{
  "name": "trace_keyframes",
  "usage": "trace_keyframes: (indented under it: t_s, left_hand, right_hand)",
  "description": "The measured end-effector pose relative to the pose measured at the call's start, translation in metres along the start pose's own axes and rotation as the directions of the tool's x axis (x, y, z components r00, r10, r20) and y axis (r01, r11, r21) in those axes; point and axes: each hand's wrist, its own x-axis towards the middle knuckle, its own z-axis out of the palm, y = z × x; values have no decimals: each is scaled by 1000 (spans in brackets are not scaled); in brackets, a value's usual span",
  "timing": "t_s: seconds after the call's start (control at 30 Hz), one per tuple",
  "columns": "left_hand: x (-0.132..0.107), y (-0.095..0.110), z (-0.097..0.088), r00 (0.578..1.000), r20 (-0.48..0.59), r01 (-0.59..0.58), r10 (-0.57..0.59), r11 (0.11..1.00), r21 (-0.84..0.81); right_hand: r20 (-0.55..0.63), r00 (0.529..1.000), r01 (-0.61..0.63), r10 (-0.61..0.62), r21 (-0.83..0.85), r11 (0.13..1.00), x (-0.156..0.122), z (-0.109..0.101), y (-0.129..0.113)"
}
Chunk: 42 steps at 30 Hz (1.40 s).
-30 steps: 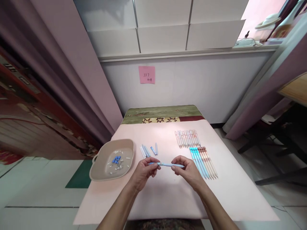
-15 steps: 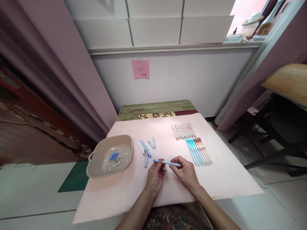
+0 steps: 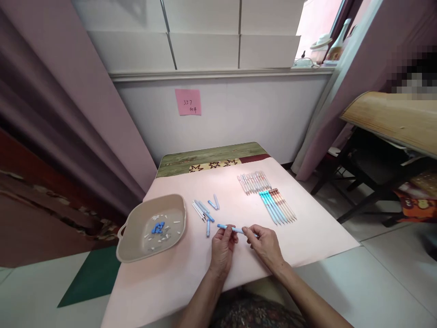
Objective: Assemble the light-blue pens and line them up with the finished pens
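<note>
A pink-covered surface is being viewed from above and is being shown as the carrier of all the things. At its left edge a beige tray with a handle is being shown; small blue pieces and small white pieces are being kept inside it.

Near the front edge both hands are being held close together above the surface. The left hand is being closed in a pinch, thumb and fingertips gripping the left part of a light-blue pen. The right hand is likewise being closed in a pinch on the right part of the same pen. The pen is thus being held level between the two hands, just above the surface, with its left end sticking out past the left thumb.

To the right, well apart from the hands, two rows of whole pens are being laid out: a far row of pale pens and, just in front of it, a near row of blue and brown pens.

On the wall behind, a pink note is being displayed; "357" is being read on it, while the smaller writing beneath cannot be made out.

Between tray and hands, loose pen parts are being shown lying close together.
</note>
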Motion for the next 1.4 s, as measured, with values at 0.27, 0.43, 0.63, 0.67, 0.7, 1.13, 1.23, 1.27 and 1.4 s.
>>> trace_keyframes:
  t_s: [0.27, 0.43, 0.63, 0.67, 0.7, 1.13, 1.23, 1.27, 1.4]
  left_hand:
    - [1, -1, -2, 1000, -5, -4, 4, 1000, -1]
    - [1, 0, 0, 1000, 1, 5, -5, 1000, -2]
    - [1, -2, -1, 1000, -10, -1, 1, 1000, 24]
    - [1, -2, -1, 1000, -4, -4, 4, 999, 36]
    - [1, -2, -2, 1000, 1, -6, 6, 999, 49]
    - [-3, -6, -1, 1000, 2, 18, -19, 995, 98]
    - [-5, -5, -1, 999, 28, 25, -29, 992, 120]
    - [-6, -5, -1, 999, 37, 23, -28, 992, 123]
    - [-10, -6, -2, 999, 49, -24, 16, 986, 168]
  right_hand:
    - [-54, 996, 64, -65, -23, 998, -11, 1, 2]
    - [-55, 996, 61, -66, -81, 995, -9, -1, 1]
    - [-74, 988, 113, -133, -227, 967, -9, 1, -1]
    - [-50, 993, 88, -105, -257, 962, -9, 2, -1]
    - [-23, 997, 62, -71, -283, 957, -9, 2, -1]
    - [119, 993, 15, 15, -245, 969, -15, 7, 7]
    - [330, 928, -206, 172, 72, 976, -13, 10, 12]
    - [396, 899, -266, 189, 149, 952, -11, 11, 13]
    - [390, 917, -147, 83, 139, 979, -6, 9, 14]
